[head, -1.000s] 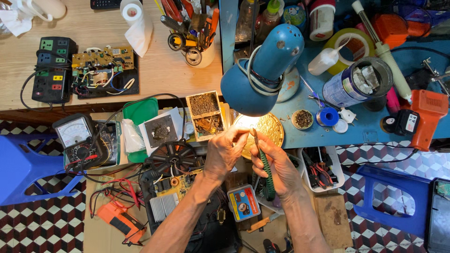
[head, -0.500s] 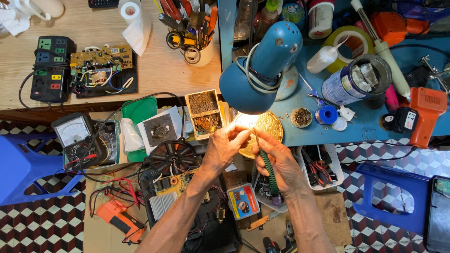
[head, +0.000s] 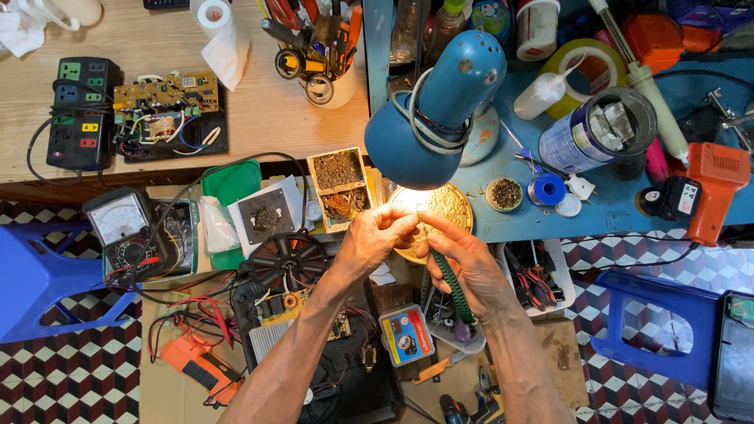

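Pinching small part (too tiny to identify) in your left hand (head: 377,235); right hand (head: 463,263) grips green ridged-handle tool (head: 452,286), mid-frame under blue metal desk lamp (head: 440,110) for light.

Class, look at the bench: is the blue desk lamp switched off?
No. The blue desk lamp throws bright light onto the round gold tin beneath it, where both hands meet.
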